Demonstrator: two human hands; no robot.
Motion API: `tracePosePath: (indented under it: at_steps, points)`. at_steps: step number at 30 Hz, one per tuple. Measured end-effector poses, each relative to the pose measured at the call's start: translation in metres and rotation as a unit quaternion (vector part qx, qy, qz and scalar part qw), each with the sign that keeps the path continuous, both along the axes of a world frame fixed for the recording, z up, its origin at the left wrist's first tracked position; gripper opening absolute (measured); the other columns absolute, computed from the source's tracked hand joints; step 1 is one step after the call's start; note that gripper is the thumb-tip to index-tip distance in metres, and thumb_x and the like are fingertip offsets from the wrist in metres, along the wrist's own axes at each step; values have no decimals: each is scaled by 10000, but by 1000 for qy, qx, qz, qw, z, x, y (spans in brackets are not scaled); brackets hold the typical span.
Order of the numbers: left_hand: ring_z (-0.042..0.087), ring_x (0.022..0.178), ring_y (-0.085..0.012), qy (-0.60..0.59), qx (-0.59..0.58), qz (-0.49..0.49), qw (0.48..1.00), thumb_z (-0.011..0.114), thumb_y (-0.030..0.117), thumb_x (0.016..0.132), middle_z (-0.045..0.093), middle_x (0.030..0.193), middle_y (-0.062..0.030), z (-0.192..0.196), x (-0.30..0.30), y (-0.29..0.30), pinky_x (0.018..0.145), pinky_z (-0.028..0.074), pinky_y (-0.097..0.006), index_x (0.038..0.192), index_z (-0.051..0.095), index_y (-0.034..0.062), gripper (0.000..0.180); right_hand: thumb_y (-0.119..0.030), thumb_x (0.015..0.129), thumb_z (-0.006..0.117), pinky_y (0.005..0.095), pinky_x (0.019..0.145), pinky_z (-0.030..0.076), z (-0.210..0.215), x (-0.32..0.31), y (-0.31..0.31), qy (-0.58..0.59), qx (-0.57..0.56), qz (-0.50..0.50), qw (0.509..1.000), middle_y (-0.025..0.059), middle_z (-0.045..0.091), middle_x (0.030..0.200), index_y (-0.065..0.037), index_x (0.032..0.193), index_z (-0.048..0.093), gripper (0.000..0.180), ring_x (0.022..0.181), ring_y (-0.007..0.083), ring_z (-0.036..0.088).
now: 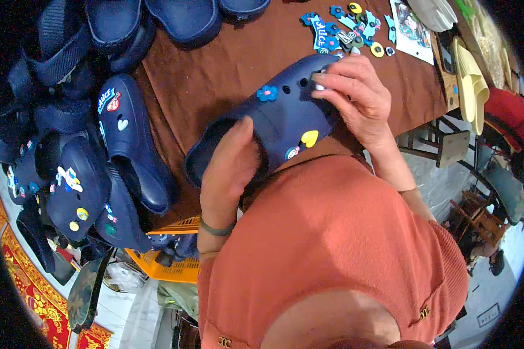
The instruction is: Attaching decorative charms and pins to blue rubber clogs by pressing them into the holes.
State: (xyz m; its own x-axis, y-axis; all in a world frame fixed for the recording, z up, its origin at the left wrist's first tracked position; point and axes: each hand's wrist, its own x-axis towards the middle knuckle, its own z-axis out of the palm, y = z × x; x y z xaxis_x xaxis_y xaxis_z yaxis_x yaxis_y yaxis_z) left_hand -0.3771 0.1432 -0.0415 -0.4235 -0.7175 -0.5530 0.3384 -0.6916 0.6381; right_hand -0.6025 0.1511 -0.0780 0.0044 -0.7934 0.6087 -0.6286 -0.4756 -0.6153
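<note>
1. Head view takes in a desk (215, 75) draped in brown cloth, with the person's orange-sleeved body filling the lower half of the picture.
2. Left of the desk lies a heap of navy clogs (81, 168), several already dotted with small coloured charms; more navy clogs line the desk's far edge.
3. Below that heap sits an orange plastic crate (177, 269); a dark clog rests on its rim, and what else it holds I cannot tell.
4. Held over the near edge of the desk is one navy clog (273, 125), tilted with its toe toward the far right and its heel opening toward the near left. Its upper is punched with round holes and carries a blue flower charm (267, 93), a yellow heart charm (310, 138) and a small round pale-blue charm just beside the heart.
5. The left hand (230, 168) grips the clog at the heel opening, thumb laid along the rim.
6. The right hand (355, 93) is curled over the toe, fingertips pressing a small white piece against the upper.
7. A scatter of loose charms (346, 29), mostly blue with some yellow, lies on the cloth just beyond the right hand.
</note>
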Motion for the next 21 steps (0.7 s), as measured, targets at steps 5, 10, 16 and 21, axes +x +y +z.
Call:
tracePosePath:
  at_steps: [5,10,16,21]
  points:
    - [540,1135,-226,224,169,-2,960,483,222,967,570,1218,-134,-19,-8,-29,1021,398,-389,1214,508,-12,341,-177,631,799,367,791,408,-14,4,-9,138,-40,-27,989,-5,629,879,-140,917,699,305,818,191,571]
    - [638,969,-275,162,185,13,969,529,283,937,655,1056,-163,-23,-24,-48,897,492,-418,1068,601,-7,327,-193,668,779,383,812,406,-7,2,-3,197,-7,-47,979,-20,625,925,-148,943,695,291,904,203,557]
    - [648,873,-237,178,181,-18,967,583,272,897,667,958,-124,-25,-26,-60,842,513,-388,971,618,34,252,-252,734,731,474,940,360,11,7,9,285,62,-54,955,-2,599,1051,-153,1023,674,311,1061,252,505]
    - [630,912,-212,73,109,-16,991,604,263,880,652,995,-109,-23,-25,-54,867,490,-355,993,608,36,254,-239,748,725,478,957,344,7,14,12,331,49,-79,939,-11,607,1026,-158,1015,670,285,1019,207,543]
